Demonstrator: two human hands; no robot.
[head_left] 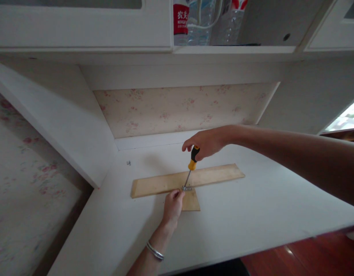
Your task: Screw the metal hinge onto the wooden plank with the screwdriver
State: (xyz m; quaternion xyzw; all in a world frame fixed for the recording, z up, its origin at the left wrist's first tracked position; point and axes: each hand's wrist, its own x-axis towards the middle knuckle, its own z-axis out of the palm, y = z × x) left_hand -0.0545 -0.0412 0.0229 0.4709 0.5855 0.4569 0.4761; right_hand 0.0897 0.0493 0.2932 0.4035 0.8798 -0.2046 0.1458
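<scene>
My right hand (pixel 210 142) grips the black and yellow handle of a screwdriver (pixel 192 165) from above. Its shaft slants down to a small metal plate (pixel 187 188), which looks like a hinge or bracket. That plate lies where a long wooden board (pixel 159 184) meets a shorter wooden piece (pixel 190 201). At the plate's left end, my left hand (pixel 173 205) has thumb and fingers pinched together. What sits between those fingertips is too small to make out. A silver bangle (pixel 154 251) circles the left wrist.
Several small metal bits, probably screws (pixel 128 163), lie on the white desktop (pixel 237 218) at the back left. A white side panel (pixel 64 119) rises at left. Overhead, a white cabinet (pixel 85 28) has an open shelf with plastic bottles (pixel 181 23).
</scene>
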